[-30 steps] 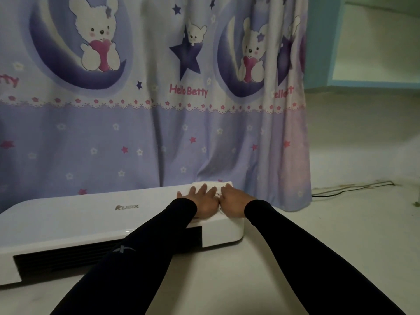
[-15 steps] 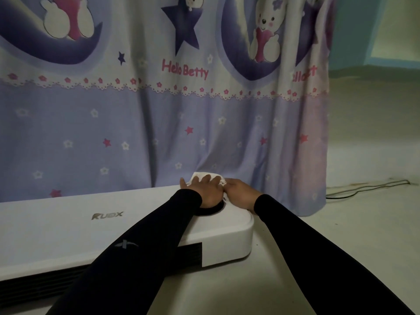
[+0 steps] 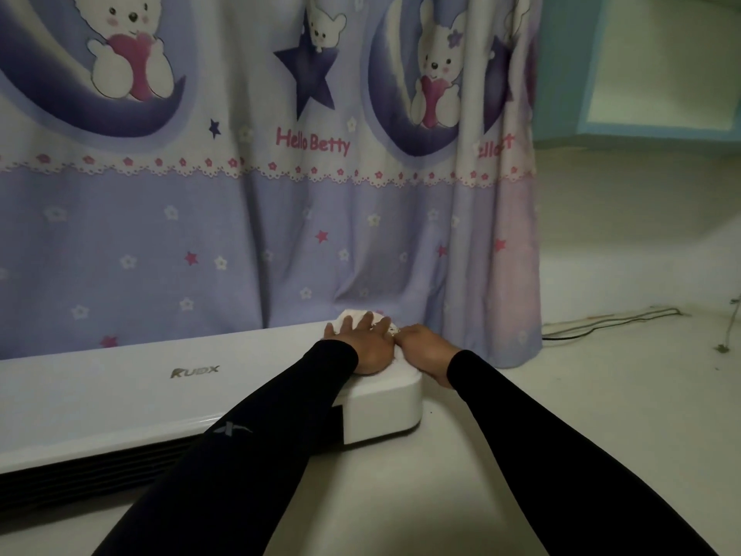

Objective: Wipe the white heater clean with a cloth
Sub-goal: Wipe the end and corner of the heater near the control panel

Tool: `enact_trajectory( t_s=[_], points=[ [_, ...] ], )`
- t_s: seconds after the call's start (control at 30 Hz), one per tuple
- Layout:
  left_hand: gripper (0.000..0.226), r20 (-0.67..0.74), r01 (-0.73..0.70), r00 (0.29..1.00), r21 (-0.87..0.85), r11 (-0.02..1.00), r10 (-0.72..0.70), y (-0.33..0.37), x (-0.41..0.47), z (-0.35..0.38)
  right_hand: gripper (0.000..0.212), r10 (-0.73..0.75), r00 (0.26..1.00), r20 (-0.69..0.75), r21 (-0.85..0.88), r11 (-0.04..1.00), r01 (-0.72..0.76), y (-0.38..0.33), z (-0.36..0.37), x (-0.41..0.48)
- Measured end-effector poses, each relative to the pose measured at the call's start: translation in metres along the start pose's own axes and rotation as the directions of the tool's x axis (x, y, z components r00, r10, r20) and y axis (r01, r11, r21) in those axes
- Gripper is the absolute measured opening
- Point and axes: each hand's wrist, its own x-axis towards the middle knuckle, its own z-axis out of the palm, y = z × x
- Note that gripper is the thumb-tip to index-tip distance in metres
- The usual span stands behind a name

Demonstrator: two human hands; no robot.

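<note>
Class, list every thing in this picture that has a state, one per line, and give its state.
heater: lying flat on the floor, logo side up
cloth: pressed onto the heater's right end
left hand: flat on the cloth, fingers spread
right hand: at the cloth's right edge
curtain: drawn, hanging to the floor

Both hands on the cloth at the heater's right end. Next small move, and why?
Probably slide the cloth leftward along the heater top toward the logo. The left hand lies flat on the cloth and the right hand sits at its edge, both at the far right corner; the long top lies to the left.
</note>
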Motion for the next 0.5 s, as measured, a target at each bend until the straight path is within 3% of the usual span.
enact_trajectory(
  t_s=[0.27, 0.5],
  points=[
    [0.059, -0.021, -0.041, 0.999, -0.022, 0.999, 0.04, 0.025, -0.036, 0.005, 0.037, 0.074, 0.997, 0.023, 0.271, 0.959, -0.078, 0.022, -0.004, -0.041],
    [0.057, -0.006, -0.08, 0.997, -0.008, 0.997, 0.08, 0.04, -0.059, 0.007, 0.022, 0.125, 0.991, 0.051, 0.39, 0.911, -0.135, 0.035, -0.009, -0.068]
  ],
)
